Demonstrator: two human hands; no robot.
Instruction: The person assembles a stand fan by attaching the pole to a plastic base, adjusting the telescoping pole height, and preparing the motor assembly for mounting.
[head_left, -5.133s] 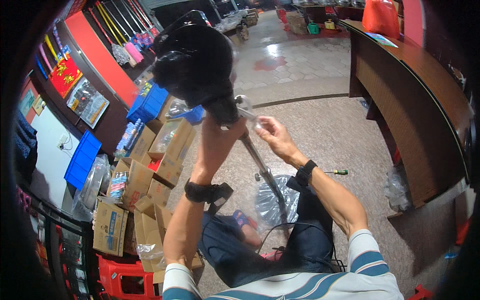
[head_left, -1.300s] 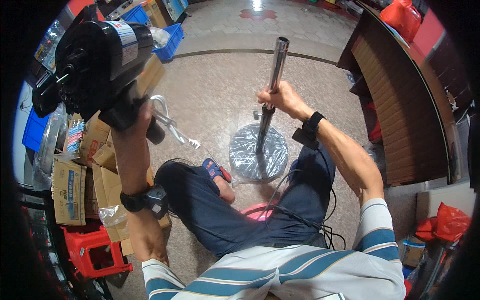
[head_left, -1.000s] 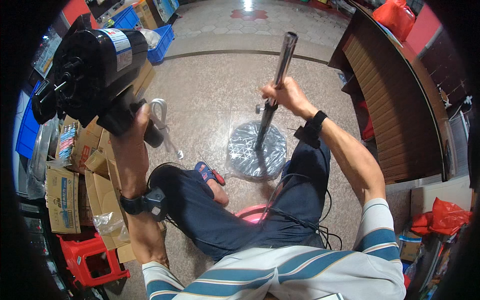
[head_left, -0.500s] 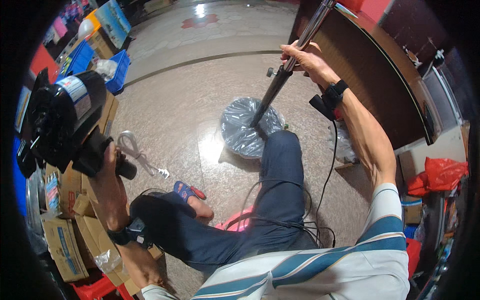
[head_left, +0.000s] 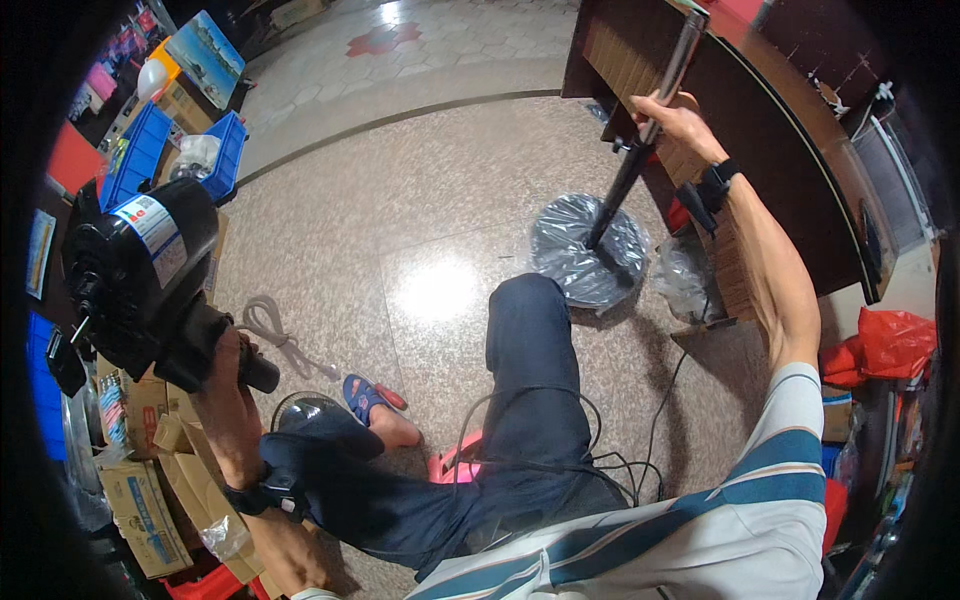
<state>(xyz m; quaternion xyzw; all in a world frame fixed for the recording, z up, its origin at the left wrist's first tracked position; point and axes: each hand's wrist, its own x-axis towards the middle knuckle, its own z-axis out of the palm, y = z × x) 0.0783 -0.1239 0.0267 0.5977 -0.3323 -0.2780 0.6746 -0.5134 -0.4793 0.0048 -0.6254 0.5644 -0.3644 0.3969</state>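
Note:
My left hand [head_left: 222, 375] is wrapped round the neck of a black fan motor head [head_left: 150, 265], which has a label on its housing and a thin metal shaft. It is held up at the left, above cardboard boxes. At the right, my right hand [head_left: 682, 125] grips the stand pole [head_left: 627, 180] where its chrome upper tube meets the black lower tube, just above a small clamp knob [head_left: 620, 146]. The pole leans to the right. At its foot is a round base [head_left: 570, 245] covered in clear plastic, on the floor beyond my knee.
A pale coiled cord [head_left: 272, 335] with a plug lies on the floor. Blue bins [head_left: 228, 158] and cardboard boxes [head_left: 145, 515] line the left side. A dark wooden counter [head_left: 760, 150] stands at the right, near a clear plastic bag [head_left: 685, 278] and a red bag [head_left: 895, 345].
My right hand has carried the stand to the right, so its base now sits away from my knee, closer to the counter. My left hand and the fan motor head have shifted slightly.

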